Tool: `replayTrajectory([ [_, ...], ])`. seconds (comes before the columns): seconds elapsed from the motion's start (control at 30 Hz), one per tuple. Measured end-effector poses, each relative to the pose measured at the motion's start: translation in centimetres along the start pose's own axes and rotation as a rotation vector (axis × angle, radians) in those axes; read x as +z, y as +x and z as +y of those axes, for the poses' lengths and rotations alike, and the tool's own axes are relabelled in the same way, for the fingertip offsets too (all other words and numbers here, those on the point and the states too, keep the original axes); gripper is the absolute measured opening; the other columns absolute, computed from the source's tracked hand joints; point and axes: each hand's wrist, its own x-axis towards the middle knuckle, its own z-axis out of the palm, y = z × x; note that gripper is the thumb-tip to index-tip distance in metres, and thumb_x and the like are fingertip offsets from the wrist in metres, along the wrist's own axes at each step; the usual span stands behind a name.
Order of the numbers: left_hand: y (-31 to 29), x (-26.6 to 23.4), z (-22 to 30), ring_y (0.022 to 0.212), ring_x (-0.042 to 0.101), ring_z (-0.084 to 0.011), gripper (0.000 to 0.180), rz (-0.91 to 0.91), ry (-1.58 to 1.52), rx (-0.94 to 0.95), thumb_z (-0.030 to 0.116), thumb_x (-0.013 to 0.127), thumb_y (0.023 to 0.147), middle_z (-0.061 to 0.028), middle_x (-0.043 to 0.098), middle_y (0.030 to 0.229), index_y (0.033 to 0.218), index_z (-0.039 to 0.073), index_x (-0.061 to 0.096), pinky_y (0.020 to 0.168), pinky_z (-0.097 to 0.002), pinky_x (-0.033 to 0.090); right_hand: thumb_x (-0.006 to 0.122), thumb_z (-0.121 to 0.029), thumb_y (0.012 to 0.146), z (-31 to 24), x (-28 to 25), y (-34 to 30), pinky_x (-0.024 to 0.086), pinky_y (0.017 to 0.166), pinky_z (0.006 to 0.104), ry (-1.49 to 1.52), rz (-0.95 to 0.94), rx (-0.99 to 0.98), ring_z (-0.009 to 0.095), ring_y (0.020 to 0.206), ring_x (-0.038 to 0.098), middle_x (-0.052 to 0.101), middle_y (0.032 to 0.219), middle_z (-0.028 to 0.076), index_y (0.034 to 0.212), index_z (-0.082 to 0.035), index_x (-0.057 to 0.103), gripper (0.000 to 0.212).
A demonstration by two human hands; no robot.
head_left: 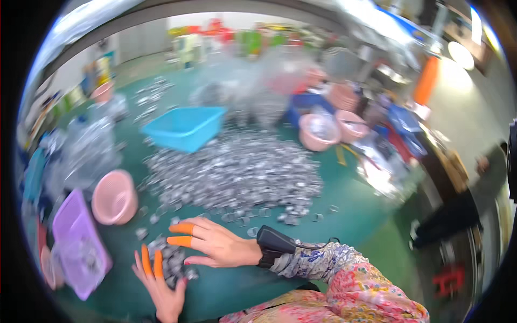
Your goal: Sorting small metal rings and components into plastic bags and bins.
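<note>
Looks like a big heap of small silvery pieces point(231, 175) spread mid-table on the green top point(347, 210), probably to stay within easy reach. Note the pink basket point(110, 199) and purple tray point(74, 223) off to the left, likely parked for quick access. Check the smaller pile point(173, 264) on the near side, between left hand point(165, 297) and right hand point(225, 246), maybe framed that way to avoid scattering. Held apart, with fingers spread wide on the left, loosely fanned on the right. Seem to brush the pile's edges; can't tell if pinching anything.
</note>
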Motion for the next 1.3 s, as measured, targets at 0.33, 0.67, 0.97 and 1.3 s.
replayTrajectory([
  [0.33,2.5,4.4,3.1,0.139,0.028,-0.0365,0.046,-0.290,0.328,0.206,0.030,0.055,0.092,-0.0055,0.031,0.153,0.138,0.027,0.048,0.107,-0.0681,0.012,0.069,-0.019,0.084,5.1,-29.3,-27.2,0.049,0.080,0.0391,-0.744,0.499,0.942,0.030,0.086,0.062,0.067,0.094,0.013,0.103,-0.007,0.069,0.023],
  [0.67,2.7,2.0,5.8,0.135,0.032,-0.0422,0.050,-0.020,0.133,0.175,0.013,0.063,0.084,-0.0202,0.037,0.146,0.133,0.014,0.051,0.108,-0.0645,0.017,0.064,-0.006,0.079,18.2,-42.8,-30.4,0.047,0.080,0.0408,-1.254,0.496,0.723,0.031,0.094,0.057,0.063,0.100,0.010,0.099,-0.009,0.068,0.020],
  [0.97,2.7,1.6,8.8,0.120,0.045,-0.0440,0.044,0.119,0.145,0.149,-0.002,0.063,0.081,-0.0236,0.046,0.136,0.123,0.008,0.058,0.100,-0.0527,0.035,0.059,-0.015,0.080,26.4,-48.0,-29.4,0.049,0.072,0.0431,-1.572,-0.163,1.107,0.031,0.086,0.064,0.066,0.082,0.014,0.091,-0.007,0.068,0.017],
  [1.3,3.0,2.5,7.3,0.120,0.044,-0.0438,0.037,0.123,0.115,0.100,0.000,0.061,0.083,-0.0255,0.045,0.135,0.120,0.006,0.058,0.099,-0.0524,0.037,0.061,-0.016,0.077,24.6,-48.2,-28.7,0.051,0.063,0.0483,-1.195,0.309,1.014,0.038,0.074,0.066,0.065,0.073,0.022,0.089,-0.012,0.061,0.013],
])
